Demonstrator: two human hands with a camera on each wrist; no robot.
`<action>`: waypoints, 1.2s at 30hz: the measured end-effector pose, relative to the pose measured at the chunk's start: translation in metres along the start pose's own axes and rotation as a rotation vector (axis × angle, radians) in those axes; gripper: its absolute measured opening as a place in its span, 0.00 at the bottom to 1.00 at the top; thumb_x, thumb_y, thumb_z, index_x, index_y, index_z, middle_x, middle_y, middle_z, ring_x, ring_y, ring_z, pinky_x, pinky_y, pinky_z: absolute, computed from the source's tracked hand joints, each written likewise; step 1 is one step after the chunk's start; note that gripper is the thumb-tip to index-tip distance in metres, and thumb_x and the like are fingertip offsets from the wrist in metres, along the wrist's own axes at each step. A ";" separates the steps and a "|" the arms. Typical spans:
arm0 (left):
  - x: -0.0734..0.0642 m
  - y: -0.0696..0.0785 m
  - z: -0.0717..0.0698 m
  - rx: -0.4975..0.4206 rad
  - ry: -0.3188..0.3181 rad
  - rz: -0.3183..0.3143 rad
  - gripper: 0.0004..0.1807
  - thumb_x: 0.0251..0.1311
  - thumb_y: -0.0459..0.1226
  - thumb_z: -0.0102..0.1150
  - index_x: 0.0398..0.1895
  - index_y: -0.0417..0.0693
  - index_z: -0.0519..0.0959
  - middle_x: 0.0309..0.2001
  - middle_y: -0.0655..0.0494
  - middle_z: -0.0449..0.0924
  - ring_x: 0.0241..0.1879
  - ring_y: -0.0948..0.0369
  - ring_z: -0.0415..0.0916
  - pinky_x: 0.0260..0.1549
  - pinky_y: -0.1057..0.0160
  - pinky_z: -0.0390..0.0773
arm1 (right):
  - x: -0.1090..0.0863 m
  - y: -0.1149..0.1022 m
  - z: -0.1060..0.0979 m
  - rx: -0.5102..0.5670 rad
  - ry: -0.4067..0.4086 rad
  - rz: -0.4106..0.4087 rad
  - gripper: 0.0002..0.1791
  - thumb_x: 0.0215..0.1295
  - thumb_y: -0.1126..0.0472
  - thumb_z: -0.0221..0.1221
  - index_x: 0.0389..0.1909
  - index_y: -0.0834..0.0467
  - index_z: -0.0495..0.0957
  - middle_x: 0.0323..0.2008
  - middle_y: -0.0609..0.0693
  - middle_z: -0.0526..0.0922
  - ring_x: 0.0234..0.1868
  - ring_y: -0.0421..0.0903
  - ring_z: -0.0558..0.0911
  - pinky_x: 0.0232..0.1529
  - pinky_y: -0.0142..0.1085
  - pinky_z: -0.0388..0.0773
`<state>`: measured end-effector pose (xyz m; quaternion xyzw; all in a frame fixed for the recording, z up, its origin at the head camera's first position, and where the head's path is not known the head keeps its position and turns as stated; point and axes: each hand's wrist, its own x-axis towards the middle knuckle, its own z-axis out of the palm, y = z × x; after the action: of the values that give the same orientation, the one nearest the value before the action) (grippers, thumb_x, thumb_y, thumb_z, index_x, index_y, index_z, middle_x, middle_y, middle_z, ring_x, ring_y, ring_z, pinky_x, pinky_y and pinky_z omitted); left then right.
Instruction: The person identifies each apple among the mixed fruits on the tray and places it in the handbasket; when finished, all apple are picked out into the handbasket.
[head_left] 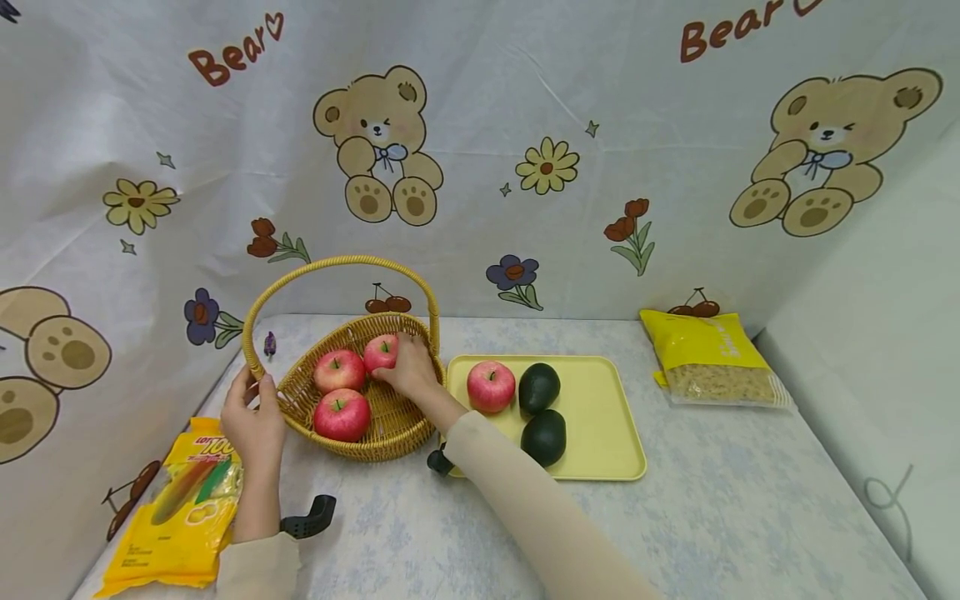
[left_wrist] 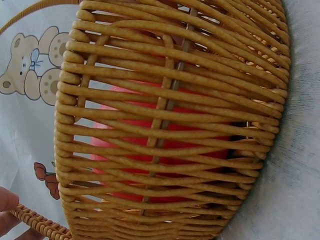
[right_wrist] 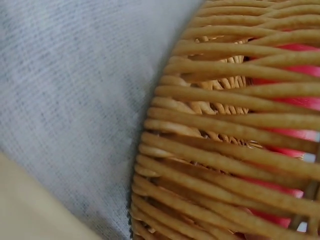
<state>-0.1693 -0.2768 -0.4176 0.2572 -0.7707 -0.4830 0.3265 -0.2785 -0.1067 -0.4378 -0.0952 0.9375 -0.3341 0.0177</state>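
Observation:
A wicker basket [head_left: 390, 429] with a tall arched handle stands at the left of the table, its weave filling both wrist views. My left hand [head_left: 255, 417] grips the foot of the handle at the basket's left side; its fingertips [left_wrist: 7, 202] show there in the left wrist view. Inside the basket, my right hand [head_left: 411, 367] holds a red apple [head_left: 381, 353] near the back, thumb on one side and fingers over the other. Two more apples lie beside it, one upper left [head_left: 339, 371] and one in front [head_left: 342, 415].
Right of the basket, a pale yellow tray [head_left: 600, 425] bears one apple [head_left: 491, 387] and two dark green avocados [head_left: 539, 388]. A yellow bag [head_left: 712, 358] lies at the back right. A yellow candy bag [head_left: 180, 517] lies left of my left forearm. A bear-print cloth hangs behind.

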 end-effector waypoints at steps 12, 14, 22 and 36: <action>0.000 0.000 0.000 -0.008 -0.006 -0.002 0.23 0.73 0.44 0.47 0.68 0.50 0.70 0.62 0.47 0.76 0.57 0.53 0.73 0.57 0.49 0.74 | -0.003 -0.001 -0.002 0.026 -0.007 0.014 0.43 0.59 0.49 0.68 0.71 0.57 0.62 0.64 0.57 0.70 0.62 0.51 0.74 0.60 0.43 0.75; 0.000 0.000 0.000 -0.006 -0.007 -0.002 0.23 0.73 0.44 0.47 0.68 0.50 0.71 0.62 0.48 0.76 0.57 0.53 0.73 0.57 0.49 0.74 | -0.004 -0.001 -0.002 0.036 -0.006 0.017 0.43 0.59 0.49 0.68 0.72 0.57 0.61 0.65 0.58 0.69 0.62 0.52 0.74 0.60 0.43 0.74; 0.000 0.000 0.000 -0.004 -0.006 -0.004 0.23 0.73 0.44 0.47 0.68 0.50 0.71 0.61 0.48 0.76 0.56 0.53 0.73 0.55 0.53 0.74 | -0.008 -0.002 -0.004 0.070 0.017 -0.006 0.42 0.60 0.51 0.67 0.72 0.56 0.61 0.68 0.56 0.65 0.66 0.52 0.71 0.62 0.45 0.72; -0.001 -0.001 -0.001 -0.009 0.026 0.030 0.23 0.72 0.42 0.48 0.66 0.47 0.73 0.59 0.47 0.78 0.48 0.68 0.72 0.41 0.77 0.68 | -0.036 0.000 -0.029 0.195 0.009 -0.222 0.39 0.59 0.53 0.67 0.70 0.58 0.64 0.69 0.57 0.66 0.68 0.53 0.69 0.64 0.47 0.71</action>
<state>-0.1684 -0.2770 -0.4185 0.2501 -0.7679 -0.4783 0.3449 -0.2456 -0.0815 -0.4166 -0.1945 0.8844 -0.4240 -0.0142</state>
